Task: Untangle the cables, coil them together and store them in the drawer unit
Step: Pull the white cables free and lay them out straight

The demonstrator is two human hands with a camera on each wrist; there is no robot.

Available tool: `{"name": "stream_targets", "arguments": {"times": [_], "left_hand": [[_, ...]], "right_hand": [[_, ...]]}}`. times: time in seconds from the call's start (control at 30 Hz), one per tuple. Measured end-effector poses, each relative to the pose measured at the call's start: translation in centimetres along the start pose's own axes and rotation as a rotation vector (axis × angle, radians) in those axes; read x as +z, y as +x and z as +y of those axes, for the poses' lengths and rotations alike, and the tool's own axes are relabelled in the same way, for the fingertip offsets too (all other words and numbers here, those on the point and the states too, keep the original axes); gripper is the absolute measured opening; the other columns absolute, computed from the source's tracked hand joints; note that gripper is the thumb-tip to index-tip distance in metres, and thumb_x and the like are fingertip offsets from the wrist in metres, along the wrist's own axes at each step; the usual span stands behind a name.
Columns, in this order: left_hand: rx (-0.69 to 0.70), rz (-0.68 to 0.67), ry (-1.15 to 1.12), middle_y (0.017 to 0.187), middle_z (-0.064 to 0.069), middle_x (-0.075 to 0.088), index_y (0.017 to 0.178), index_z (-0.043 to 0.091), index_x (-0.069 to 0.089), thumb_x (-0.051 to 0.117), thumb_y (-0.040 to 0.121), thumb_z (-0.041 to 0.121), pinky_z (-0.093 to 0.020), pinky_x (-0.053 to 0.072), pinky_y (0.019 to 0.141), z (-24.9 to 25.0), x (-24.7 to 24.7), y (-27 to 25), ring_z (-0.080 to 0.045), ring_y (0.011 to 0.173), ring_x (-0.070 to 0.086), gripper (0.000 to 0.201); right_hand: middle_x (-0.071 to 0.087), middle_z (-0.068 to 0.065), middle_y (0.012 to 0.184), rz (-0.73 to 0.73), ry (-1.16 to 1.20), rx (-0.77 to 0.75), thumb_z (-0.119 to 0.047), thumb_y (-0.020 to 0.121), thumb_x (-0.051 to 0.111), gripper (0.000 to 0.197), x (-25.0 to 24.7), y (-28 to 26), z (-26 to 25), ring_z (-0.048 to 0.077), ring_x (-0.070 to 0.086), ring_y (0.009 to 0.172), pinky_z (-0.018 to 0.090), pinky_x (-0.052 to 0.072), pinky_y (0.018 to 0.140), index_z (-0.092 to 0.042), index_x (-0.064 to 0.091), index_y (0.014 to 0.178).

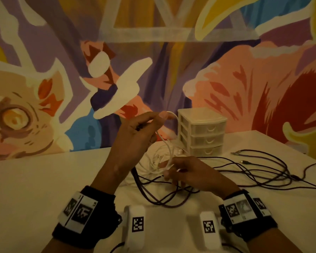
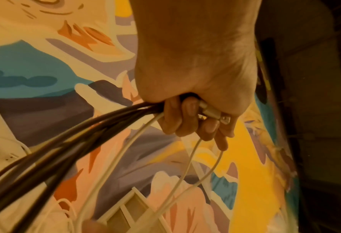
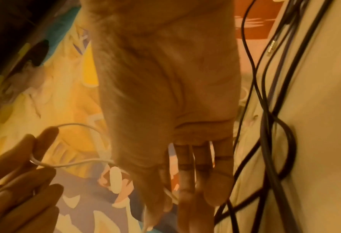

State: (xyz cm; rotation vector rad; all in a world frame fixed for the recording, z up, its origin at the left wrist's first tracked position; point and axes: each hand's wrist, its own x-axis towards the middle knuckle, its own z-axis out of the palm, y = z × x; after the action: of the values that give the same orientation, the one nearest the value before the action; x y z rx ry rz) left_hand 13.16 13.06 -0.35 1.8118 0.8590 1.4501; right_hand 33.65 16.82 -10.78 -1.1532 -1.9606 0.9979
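We find our left hand (image 1: 135, 132) gripping gathered dark cables (image 1: 244, 172) and white cable (image 1: 169, 143); right hand (image 1: 188, 170) pinches the white cable; coiling unfinished, drawer unit (image 1: 202, 133) closed

A white cable (image 1: 169, 152) loops among dark purplish-black cables (image 1: 244, 170) on a white table (image 1: 35, 189). The drawer unit (image 1: 202, 133) is cream (its drawers translucent), and the wall mural (image 1: 244, 79) mixes orange, purple, blue and yellow shapes. Black wristbands (image 1: 84, 221) carry black-and-white square-patterned tags.

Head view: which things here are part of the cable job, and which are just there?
Job:
- thin white cable, held by left hand and right hand
- dark purple cables
- white plastic three-drawer unit

Just there:
- white table
- painted mural wall
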Motion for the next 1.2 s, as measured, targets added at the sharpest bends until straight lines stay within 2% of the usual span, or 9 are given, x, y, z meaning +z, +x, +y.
{"name": "stream_targets", "arguments": {"times": [0.13,0.3,0.43,0.57,0.73,0.83,0.93,1.07,1.2], "left_hand": [[-0.016,0.038,0.003,0.06,-0.001,0.045,0.101,0.022,0.082,0.062,0.102,0.044,-0.011,0.036,0.047,-0.8,-0.1,0.1,-0.005,0.047,0.038,0.029],[-0.027,0.367,-0.064,0.057,0.008,0.047,0.096,0.011,0.078,0.062,0.105,0.038,-0.013,0.032,0.046,-1.3,-1.4,0.8,-0.005,0.05,0.038,0.032],[-0.02,0.467,-0.15,0.061,-0.002,0.045,0.085,0.027,0.078,0.064,0.102,0.045,-0.026,0.026,0.047,-0.3,-1.6,0.7,-0.011,0.052,0.033,0.029],[0.057,0.443,-0.179,0.061,0.0,0.041,0.101,0.018,0.075,0.06,0.107,0.039,-0.027,0.022,0.044,0.9,-2.1,0.7,-0.014,0.051,0.028,0.027],[0.138,0.471,-0.168,0.063,-0.001,0.038,0.096,0.025,0.074,0.056,0.108,0.037,-0.025,0.024,0.044,2.5,-3.5,0.7,-0.013,0.05,0.028,0.024],[0.129,0.47,-0.139,0.062,-0.001,0.042,0.09,0.03,0.073,0.056,0.108,0.037,-0.025,0.024,0.044,2.3,-4.6,0.8,-0.014,0.05,0.028,0.026],[0.04,0.427,-0.052,0.069,-0.017,0.035,0.104,0.019,0.075,0.057,0.107,0.042,-0.024,0.024,0.044,1.5,-5.6,0.9,-0.018,0.05,0.028,0.03],[-0.08,0.349,0.087,0.064,-0.01,0.039,0.099,0.022,0.079,0.06,0.104,0.047,-0.021,0.029,0.041,0.6,-5.9,0.9,-0.012,0.048,0.032,0.033],[-0.188,0.104,0.268,0.058,0.003,0.052,0.09,0.032,0.084,0.067,0.098,0.047,-0.018,0.03,0.041,-0.1,-4.4,0.7,-0.007,0.046,0.039,0.024]], "right_hand": [[0.081,0.001,0.096,0.4,0.24,-0.125,-0.026,0.108,0.06,0.02,-0.8,-0.1,-0.5,0.017,0.077,0.084,0.037,0.058,0.071,-0.016,0.077,0.111],[0.066,-0.006,0.068,0.728,0.295,-0.181,-0.038,0.106,0.062,0.022,-2.3,-0.9,-1.5,0.007,0.061,0.063,0.03,0.057,0.061,-0.022,0.077,0.106],[0.068,-0.011,0.067,0.541,-0.061,-0.041,-0.043,0.099,0.071,0.017,-1.7,-0.4,-0.1,0.0,0.058,0.056,0.028,0.055,0.058,-0.029,0.075,0.09],[0.075,0.005,0.083,0.245,-0.098,0.158,-0.033,0.097,0.075,0.012,-0.8,-0.3,1.2,0.012,0.069,0.053,0.03,0.057,0.048,-0.022,0.071,0.098],[0.076,-0.004,0.083,0.707,-0.078,0.053,-0.039,0.107,0.057,0.021,-2.4,-0.3,0.9,0.008,0.069,0.052,0.025,0.051,0.053,-0.024,0.067,0.096],[0.075,-0.001,0.076,0.793,0.143,-0.029,-0.046,0.107,0.057,0.036,-2.9,-0.5,-0.2,0.017,0.068,0.055,0.034,0.054,0.055,-0.014,0.07,0.096],[0.065,0.005,0.067,0.788,0.471,-0.089,-0.04,0.107,0.059,0.045,-3.1,-1.0,-1.4,0.014,0.055,0.052,0.026,0.048,0.049,0.003,0.066,0.098],[0.056,0.003,0.067,0.807,0.767,-0.17,-0.041,0.109,0.053,0.035,-4.1,-1.4,-2.0,0.013,0.046,0.053,0.022,0.041,0.048,-0.01,0.066,0.1],[0.057,0.0,0.08,0.622,1.262,-0.177,-0.04,0.104,0.06,0.025,-5.0,-1.3,-2.1,0.006,0.054,0.063,0.016,0.047,0.053,-0.017,0.068,0.101]]}}
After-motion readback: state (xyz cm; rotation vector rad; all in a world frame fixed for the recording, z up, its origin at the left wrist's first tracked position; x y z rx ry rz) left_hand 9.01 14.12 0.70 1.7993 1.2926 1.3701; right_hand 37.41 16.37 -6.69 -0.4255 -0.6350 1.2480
